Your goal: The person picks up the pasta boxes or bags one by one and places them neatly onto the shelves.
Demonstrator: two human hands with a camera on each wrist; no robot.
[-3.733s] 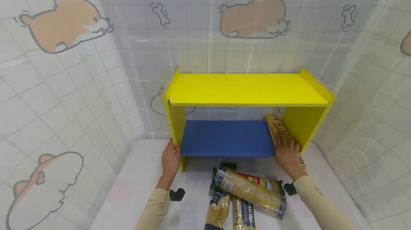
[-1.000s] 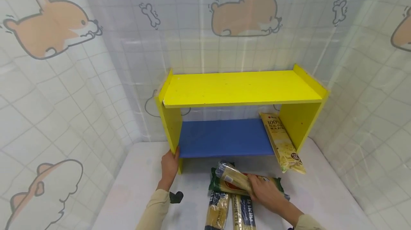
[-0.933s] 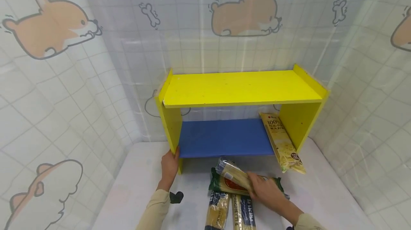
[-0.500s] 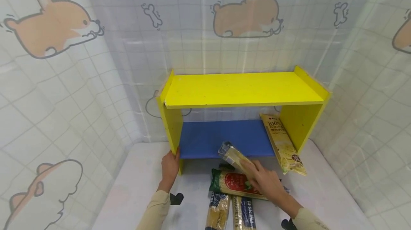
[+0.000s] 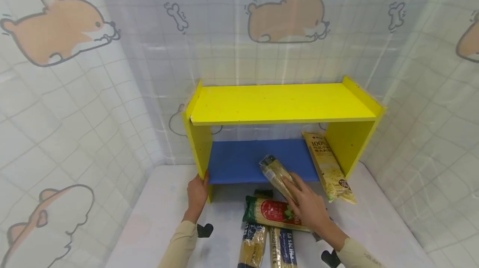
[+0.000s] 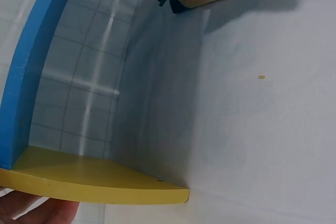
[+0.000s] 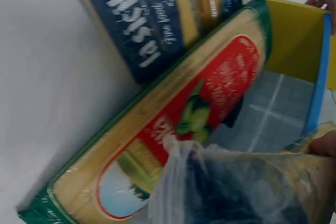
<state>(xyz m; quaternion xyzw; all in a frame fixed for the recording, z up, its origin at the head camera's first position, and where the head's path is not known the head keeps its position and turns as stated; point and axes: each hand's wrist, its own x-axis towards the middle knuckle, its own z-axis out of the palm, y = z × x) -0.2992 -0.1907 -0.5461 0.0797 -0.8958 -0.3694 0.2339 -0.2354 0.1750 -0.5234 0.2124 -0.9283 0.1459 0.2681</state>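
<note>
My left hand holds the lower left side of a yellow and blue shelf unit; in the left wrist view its fingers curl against the yellow side panel. My right hand grips a clear-wrapped packet of spaghetti, tilted, its far end over the front of the blue shelf board. The packet's dark near end fills the bottom of the right wrist view. Below that hand lies a green and red pasta packet, across two blue-labelled spaghetti packets.
A yellow pasta packet lies on the blue board against the right side panel, its near end jutting past the front edge. White cloth covers the tabletop. Patterned curtain walls stand behind and at both sides.
My right hand has left the yellow packet on the board, taken the clear-wrapped spaghetti packet off the pile and raised it toward the blue board. My left hand stays at the side panel.
</note>
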